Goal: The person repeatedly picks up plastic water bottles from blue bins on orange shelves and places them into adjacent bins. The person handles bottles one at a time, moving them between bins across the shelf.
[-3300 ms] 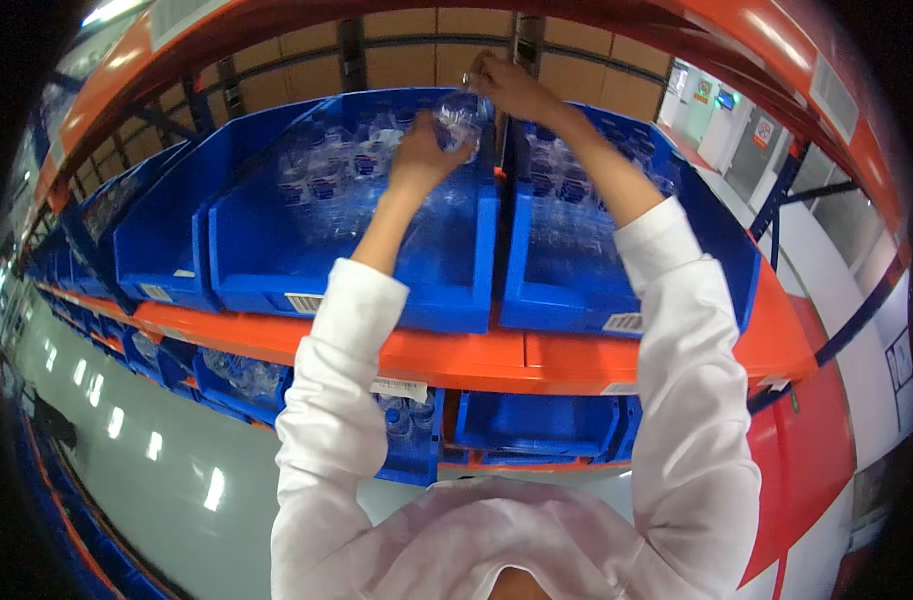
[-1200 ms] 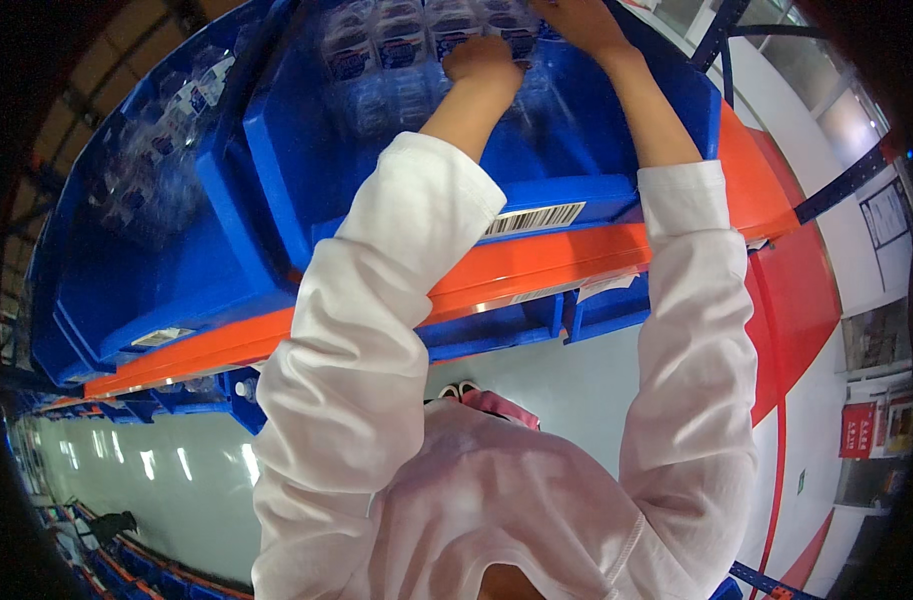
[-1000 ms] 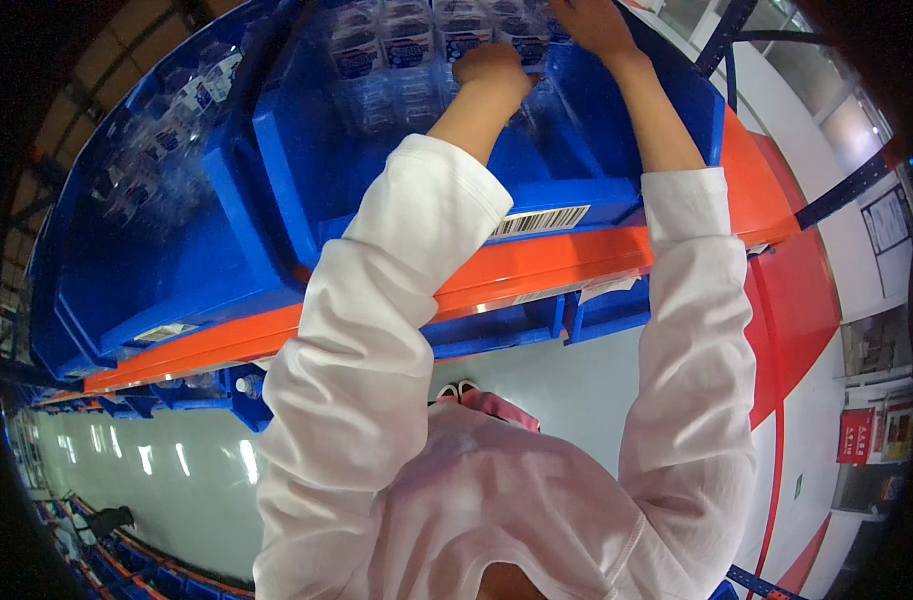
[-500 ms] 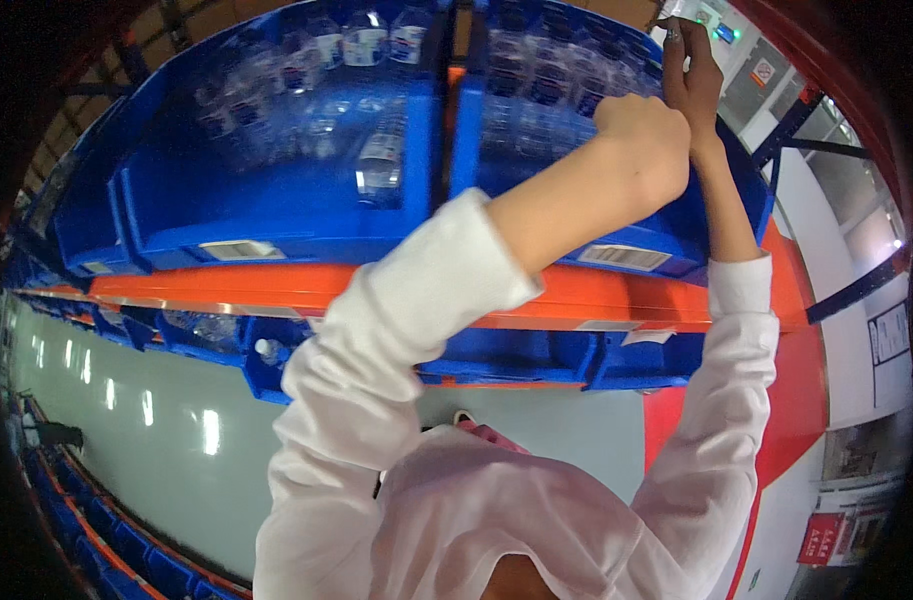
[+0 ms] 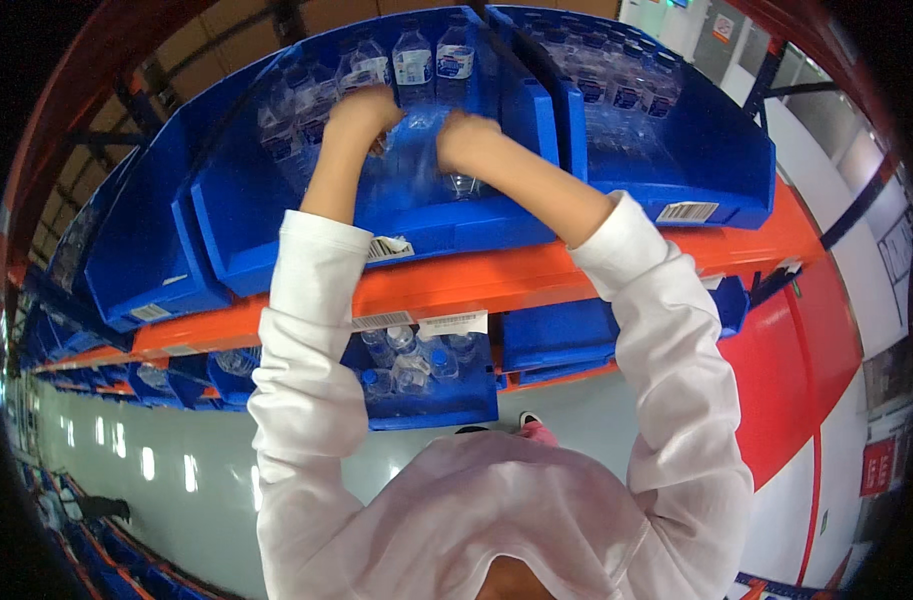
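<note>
Looks like mid-handling: left hand [image 5: 366, 112] and right hand [image 5: 468, 143] curled, too blurry to tell if they're gripping; clear bottles [image 5: 413, 68] stand in the blue bin [image 5: 476, 222]. Next move probably needs steady fingers.

Blue bin [image 5: 481, 218], orange beam [image 5: 466, 282]

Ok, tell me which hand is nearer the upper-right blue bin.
Right: the right hand is left of the upper-right blue bin, over the neighbouring bin; the left hand is farther left.
</note>
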Tool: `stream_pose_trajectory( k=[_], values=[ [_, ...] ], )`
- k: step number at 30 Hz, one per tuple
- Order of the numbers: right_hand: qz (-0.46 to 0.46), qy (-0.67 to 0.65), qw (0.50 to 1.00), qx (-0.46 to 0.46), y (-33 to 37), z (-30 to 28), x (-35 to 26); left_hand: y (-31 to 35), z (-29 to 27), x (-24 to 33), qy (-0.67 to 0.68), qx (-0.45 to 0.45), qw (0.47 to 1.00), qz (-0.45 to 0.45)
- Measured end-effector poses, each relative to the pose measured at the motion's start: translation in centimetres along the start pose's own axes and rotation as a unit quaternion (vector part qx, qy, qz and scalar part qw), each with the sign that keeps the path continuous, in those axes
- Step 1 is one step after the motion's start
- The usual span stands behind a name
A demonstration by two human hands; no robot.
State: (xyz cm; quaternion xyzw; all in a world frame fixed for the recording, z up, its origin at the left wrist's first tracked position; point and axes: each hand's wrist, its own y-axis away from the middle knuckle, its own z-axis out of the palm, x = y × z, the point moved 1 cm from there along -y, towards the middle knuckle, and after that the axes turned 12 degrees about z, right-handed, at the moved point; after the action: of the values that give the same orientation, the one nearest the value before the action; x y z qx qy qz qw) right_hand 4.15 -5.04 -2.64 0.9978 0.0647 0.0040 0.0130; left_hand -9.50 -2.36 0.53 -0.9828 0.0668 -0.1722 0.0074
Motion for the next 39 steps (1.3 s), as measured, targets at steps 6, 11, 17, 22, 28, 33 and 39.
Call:
stream_pose_trajectory(
  k=[6, 11, 17, 22, 28, 33, 39],
  values=[
    [0.192, -0.085, 0.972, -0.107, -2.3, 4.5, -0.1, -3.7, 3.9, -0.6, -0.192, -0.097, 0.951, 0.223],
    [0.156, -0.077, 0.980, -0.099, -1.8, 4.2, -1.5, -4.3, 5.6, -1.8, -0.158, -0.181, 0.935, 0.261],
    [0.017, -0.042, 0.997, -0.058, -1.0, -1.2, 0.5, -3.5, 5.0, -1.3, -0.107, -0.123, 0.936, 0.311],
    [-0.028, -0.124, 0.973, 0.192, -1.2, -6.4, 4.9, -2.9, 2.6, 0.5, 0.011, 0.006, 0.937, 0.350],
    [-0.251, -0.248, 0.875, 0.333, -0.3, -11.8, 11.5, 0.6, -0.9, 2.7, 0.099, 0.135, 0.922, 0.350],
    [-0.291, -0.482, 0.820, 0.102, 3.7, -14.9, 14.5, 6.3, -3.5, 5.6, 0.133, 0.174, 0.896, 0.387],
    [-0.258, -0.553, 0.779, 0.144, 8.2, -15.9, 21.3, 11.4, -3.2, 16.0, 0.129, 0.225, 0.897, 0.358]
  ],
)
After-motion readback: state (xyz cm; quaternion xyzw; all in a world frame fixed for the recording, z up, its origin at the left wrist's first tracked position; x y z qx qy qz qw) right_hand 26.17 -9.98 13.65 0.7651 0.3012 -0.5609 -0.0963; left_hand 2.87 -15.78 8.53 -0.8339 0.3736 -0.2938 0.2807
